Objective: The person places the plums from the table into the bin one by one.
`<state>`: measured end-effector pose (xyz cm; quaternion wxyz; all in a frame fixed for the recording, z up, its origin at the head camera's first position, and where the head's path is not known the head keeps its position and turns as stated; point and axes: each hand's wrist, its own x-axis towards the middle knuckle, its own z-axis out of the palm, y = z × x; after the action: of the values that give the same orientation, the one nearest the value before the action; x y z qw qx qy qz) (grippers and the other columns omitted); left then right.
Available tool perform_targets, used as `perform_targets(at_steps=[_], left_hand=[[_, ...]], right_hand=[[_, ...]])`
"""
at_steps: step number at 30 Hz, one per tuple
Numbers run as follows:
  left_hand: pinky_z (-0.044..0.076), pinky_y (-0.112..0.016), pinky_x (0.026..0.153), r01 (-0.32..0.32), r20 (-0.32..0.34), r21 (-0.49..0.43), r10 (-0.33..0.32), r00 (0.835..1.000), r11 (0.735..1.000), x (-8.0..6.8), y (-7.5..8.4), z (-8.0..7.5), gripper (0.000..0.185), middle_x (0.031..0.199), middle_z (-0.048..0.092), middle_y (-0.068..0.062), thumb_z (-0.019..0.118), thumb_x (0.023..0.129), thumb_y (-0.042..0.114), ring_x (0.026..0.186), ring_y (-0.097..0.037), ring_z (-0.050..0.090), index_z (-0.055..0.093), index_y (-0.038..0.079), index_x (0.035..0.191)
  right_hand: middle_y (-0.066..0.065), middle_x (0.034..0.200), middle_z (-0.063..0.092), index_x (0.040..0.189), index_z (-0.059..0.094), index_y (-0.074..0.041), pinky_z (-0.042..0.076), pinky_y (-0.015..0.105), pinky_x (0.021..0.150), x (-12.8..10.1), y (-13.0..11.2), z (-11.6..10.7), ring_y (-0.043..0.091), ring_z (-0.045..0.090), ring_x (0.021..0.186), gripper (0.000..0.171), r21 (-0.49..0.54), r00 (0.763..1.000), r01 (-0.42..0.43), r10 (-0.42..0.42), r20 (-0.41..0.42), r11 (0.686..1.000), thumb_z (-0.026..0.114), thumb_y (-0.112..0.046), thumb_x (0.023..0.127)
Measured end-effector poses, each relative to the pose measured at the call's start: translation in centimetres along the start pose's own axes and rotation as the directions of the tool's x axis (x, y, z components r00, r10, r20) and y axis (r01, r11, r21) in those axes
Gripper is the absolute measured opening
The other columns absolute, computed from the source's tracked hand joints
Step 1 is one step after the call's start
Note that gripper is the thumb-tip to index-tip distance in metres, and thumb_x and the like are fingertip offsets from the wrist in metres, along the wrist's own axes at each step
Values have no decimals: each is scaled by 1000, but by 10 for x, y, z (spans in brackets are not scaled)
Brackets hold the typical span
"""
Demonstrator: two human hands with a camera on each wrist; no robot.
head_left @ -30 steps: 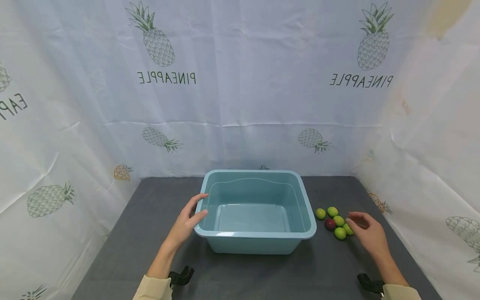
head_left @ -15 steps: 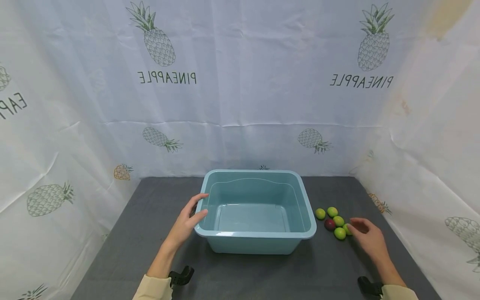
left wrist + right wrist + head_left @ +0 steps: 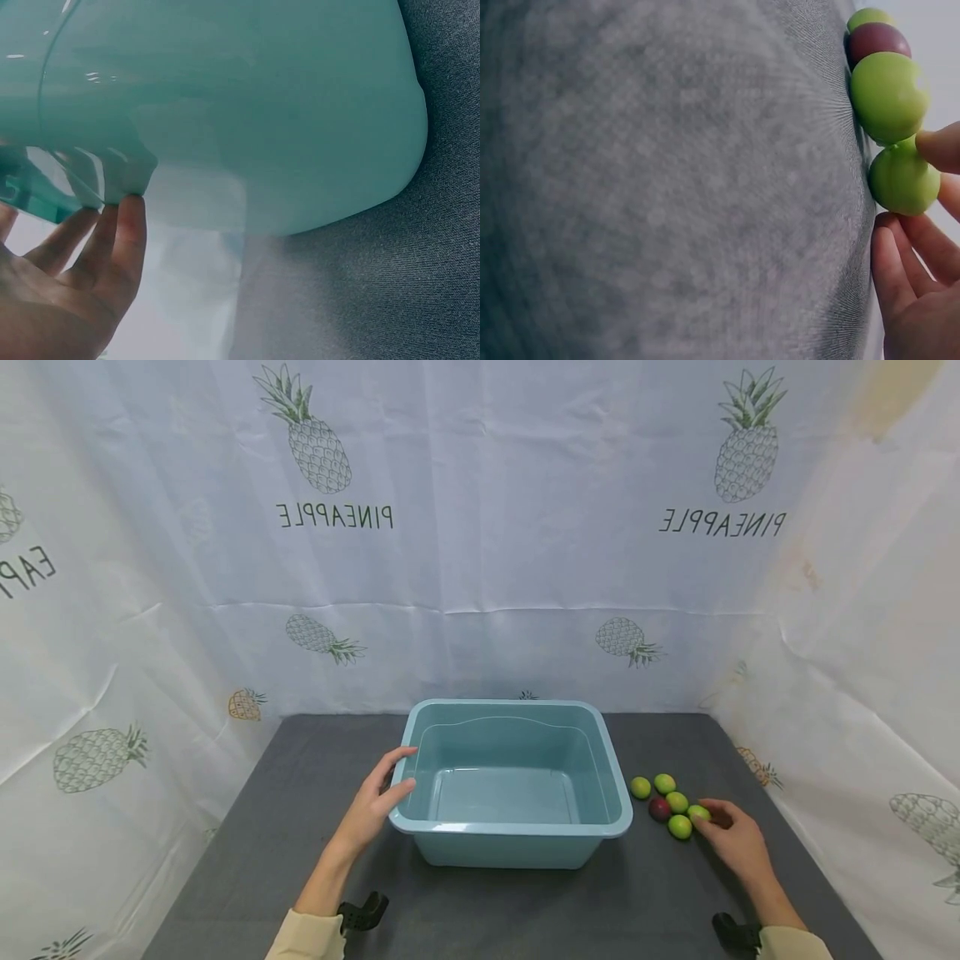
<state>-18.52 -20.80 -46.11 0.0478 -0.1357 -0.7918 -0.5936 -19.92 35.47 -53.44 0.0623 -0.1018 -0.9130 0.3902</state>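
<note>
My left hand (image 3: 369,806) grips the left rim of a light blue plastic basin (image 3: 495,852), thumb on top. In the left wrist view its fingers (image 3: 129,229) reach up under the basin's rim. At the right, my right hand (image 3: 738,845) pinches a green plum (image 3: 699,812) between thumb and fingers. The right wrist view shows this plum low at the cloth, with fingertips below it and the thumb above. Beside it lie a dark red plum (image 3: 660,809) and several more green plums (image 3: 680,827), close together to the right of the basin.
Dark grey cloth (image 3: 300,860) covers the table. White curtains with pineapple prints (image 3: 480,552) hang behind and on both sides. The basin stands mid-table, its inside floor (image 3: 502,795) bare.
My right hand has come down and slightly left onto the nearest green plum, and its thumb and fingers have closed round it. The left hand and basin have not moved.
</note>
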Motion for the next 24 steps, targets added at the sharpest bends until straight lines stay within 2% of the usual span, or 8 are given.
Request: perform_targets(at_steps=[9,11,13,17,20,24], left_hand=[[39,-63,101,-1,11,-16,2,1000,1000,-1,0,0,50,162,28,-18,55,105,22,145,-43,32,43,16,152],[38,-63,102,1,11,-21,-1,1000,1000,-2,0,0,50,162,28,-18,55,105,23,146,-43,31,42,16,152],[39,-62,101,1,14,-25,-1,1000,1000,-2,0,1,50,162,28,-18,55,105,22,146,-43,31,42,16,152],[42,-59,99,8,13,-31,-8,1000,999,-2,0,1,50,162,28,-19,55,105,22,143,-44,34,42,15,152],[43,-58,98,10,10,-32,-10,1000,999,-2,1,1,50,161,29,-19,55,104,22,142,-44,37,43,15,152],[43,-57,97,8,6,-32,-8,1000,999,-2,1,1,49,161,30,-19,55,104,22,141,-43,38,43,15,152]], right_hand=[[27,128,60,133,59,4,46,45,84,-2,-1,-1,37,57,110,51,14,999,16,-15,-41,1000,69,-32,98],[25,128,60,133,59,3,46,40,82,-2,-2,-2,28,57,106,51,19,999,27,-26,-47,999,70,-33,98],[24,128,60,133,60,2,45,36,82,-2,-4,-3,14,55,102,50,19,998,48,-47,-52,999,70,-32,97],[22,129,61,131,62,2,44,26,81,-4,-10,-5,-12,43,96,47,29,992,106,-104,-76,994,72,-29,96],[20,127,62,129,63,1,43,21,80,-4,-15,-7,-16,42,96,45,47,984,157,-152,-88,987,73,-27,96],[11,124,63,130,64,-2,43,17,79,-5,-25,-10,-15,45,99,46,70,980,188,-182,-79,980,74,-30,96]])
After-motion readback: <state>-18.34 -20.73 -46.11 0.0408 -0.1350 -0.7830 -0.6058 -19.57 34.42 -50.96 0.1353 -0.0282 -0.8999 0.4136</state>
